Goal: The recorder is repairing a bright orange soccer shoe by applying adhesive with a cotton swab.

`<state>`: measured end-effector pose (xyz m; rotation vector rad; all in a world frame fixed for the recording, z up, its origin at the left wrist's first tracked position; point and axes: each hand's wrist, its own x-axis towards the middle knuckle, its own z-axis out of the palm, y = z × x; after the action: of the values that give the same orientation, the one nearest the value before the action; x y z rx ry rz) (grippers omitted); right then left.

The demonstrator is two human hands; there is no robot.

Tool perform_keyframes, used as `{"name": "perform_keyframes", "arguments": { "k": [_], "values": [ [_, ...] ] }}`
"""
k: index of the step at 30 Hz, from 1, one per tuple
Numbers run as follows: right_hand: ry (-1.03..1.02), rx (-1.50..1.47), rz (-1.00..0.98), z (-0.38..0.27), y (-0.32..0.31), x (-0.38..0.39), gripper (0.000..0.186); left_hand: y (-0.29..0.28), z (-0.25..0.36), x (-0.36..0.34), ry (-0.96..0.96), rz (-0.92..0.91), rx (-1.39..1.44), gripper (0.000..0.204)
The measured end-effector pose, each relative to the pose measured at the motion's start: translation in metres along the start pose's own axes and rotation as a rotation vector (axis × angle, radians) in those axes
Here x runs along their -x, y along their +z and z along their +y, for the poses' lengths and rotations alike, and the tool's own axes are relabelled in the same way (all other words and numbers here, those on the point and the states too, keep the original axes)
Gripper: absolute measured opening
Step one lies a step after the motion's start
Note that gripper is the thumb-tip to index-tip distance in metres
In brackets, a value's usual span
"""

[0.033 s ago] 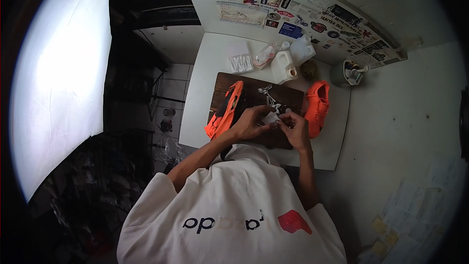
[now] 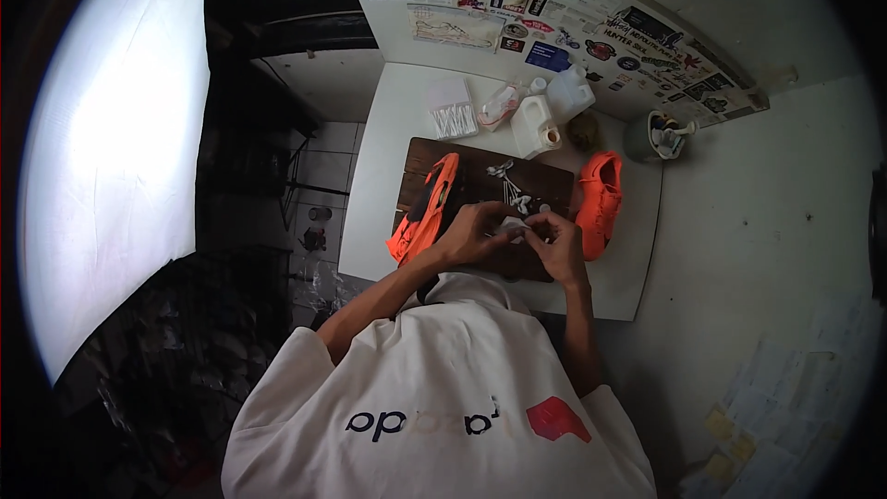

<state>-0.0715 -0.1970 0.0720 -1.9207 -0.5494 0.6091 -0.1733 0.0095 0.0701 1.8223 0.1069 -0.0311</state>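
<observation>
Between both hands, over the near part of a dark wooden board (image 2: 480, 159), is a small white piece (image 2: 514, 225), soft-looking like tissue or cotton. My left hand (image 2: 473, 233) pinches it from the left, and my right hand (image 2: 558, 245) from the right with bent fingers. Just beyond my fingers lies a heap of cotton swabs (image 2: 510, 189) on the board. An orange shoe (image 2: 427, 212) with black parts rests on its side left of my left hand. A second orange shoe (image 2: 600, 208) stands to the right of the board.
Along the far side of the white table (image 2: 370, 212) stand a box of cotton swabs (image 2: 453, 115), a crumpled plastic packet (image 2: 500, 107), a cream jug (image 2: 533, 125) and a translucent jug (image 2: 572, 92). A pot of tools (image 2: 658, 140) is at the back right. A stickered panel (image 2: 564, 14) rises behind.
The white piece has shifted slightly between my fingers. The shoes, swabs and jugs stay where they were.
</observation>
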Motion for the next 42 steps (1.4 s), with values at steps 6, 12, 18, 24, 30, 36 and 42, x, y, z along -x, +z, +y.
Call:
{"name": "perform_keyframes", "arguments": {
  "k": [6,12,18,24,30,36,42],
  "values": [
    [-0.091,-0.212,0.041,-0.019,0.008,0.009,0.024,-0.001,0.006,0.013,-0.095,0.042,0.196,0.029],
    [-0.007,-0.296,-0.049,-0.005,0.008,0.016,0.020,0.001,0.001,0.017,-0.086,0.033,0.222,0.026],
    [-0.039,-0.329,-0.009,-0.012,0.009,0.018,0.017,-0.001,0.012,0.017,-0.096,0.034,0.292,0.028],
    [-0.026,-0.291,-0.034,-0.013,0.009,0.015,0.016,0.000,0.005,0.013,-0.061,0.077,0.267,0.028],
    [-0.152,-0.048,-0.001,-0.025,0.008,0.014,0.017,-0.010,0.007,0.010,0.142,0.052,-0.127,0.033],
    [-0.242,0.151,-0.004,-0.043,0.007,0.012,0.016,-0.010,0.009,0.011,0.177,0.061,-0.214,0.026],
    [-0.208,0.048,-0.009,-0.027,0.016,0.009,0.014,-0.003,0.019,0.014,0.150,0.150,-0.090,0.022]
  ]
}}
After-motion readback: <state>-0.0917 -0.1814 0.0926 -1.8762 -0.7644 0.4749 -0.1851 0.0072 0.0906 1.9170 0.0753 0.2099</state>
